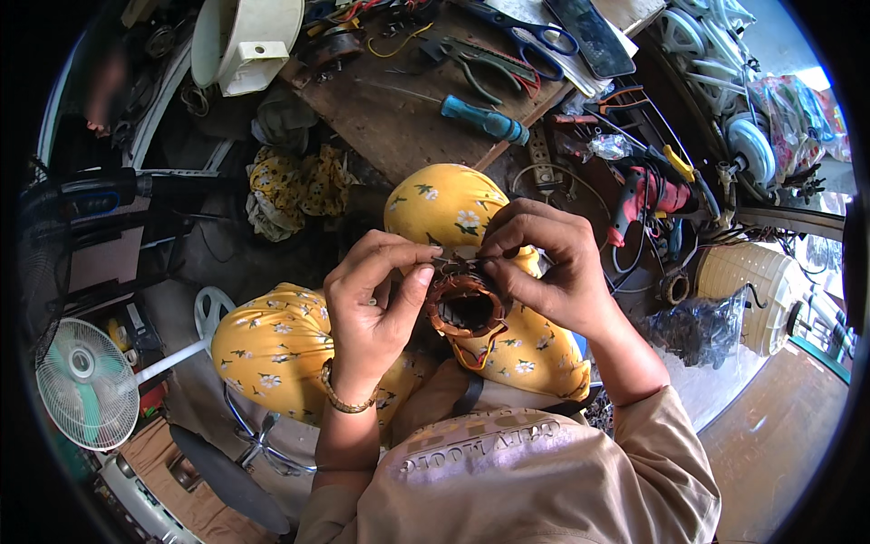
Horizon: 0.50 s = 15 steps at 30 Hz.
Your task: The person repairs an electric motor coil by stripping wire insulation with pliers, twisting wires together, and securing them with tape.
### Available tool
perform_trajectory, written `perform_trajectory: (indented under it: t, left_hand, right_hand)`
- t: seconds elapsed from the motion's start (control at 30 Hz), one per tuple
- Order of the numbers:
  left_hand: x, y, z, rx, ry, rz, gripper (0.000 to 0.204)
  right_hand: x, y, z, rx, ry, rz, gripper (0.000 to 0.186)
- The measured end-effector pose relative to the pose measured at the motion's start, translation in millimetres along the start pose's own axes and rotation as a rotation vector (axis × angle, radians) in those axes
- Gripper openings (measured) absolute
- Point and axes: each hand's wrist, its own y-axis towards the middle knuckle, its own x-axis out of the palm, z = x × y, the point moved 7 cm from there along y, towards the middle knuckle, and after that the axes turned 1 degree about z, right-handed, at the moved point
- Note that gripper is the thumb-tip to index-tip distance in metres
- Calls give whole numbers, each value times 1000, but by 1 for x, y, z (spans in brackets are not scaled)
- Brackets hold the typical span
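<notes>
A motor stator (465,306), ring-shaped with copper windings around a dark core, sits over my lap between my hands. Red and yellow leads hang from its lower edge. My left hand (372,295) is at the stator's upper left, thumb and forefinger closed on a thin wire (450,263) by its top edge. Opposite it, my right hand (548,267) pinches at the upper right end of the same wiring. The fingertips partly hide what they grip. Yellow flowered cloth (444,204) covers my legs beneath.
Ahead stands a wooden bench (381,127) with a blue screwdriver (485,120), pliers (480,72), scissors (530,41) and a phone (594,36). A red power drill (643,199) lies to the right, near a power strip (541,159). At left is a fan (86,385).
</notes>
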Motion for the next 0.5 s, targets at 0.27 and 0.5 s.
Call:
perform_trajectory:
  t: [0.27,0.5]
  left_hand:
    - [-2,3,0,-35,-36,6,2]
    - [-7,-1,-3,-27,-71,83,2]
  right_hand:
    - [5,4,6,52,56,-10,7]
    - [10,9,5,35,81,-19,22]
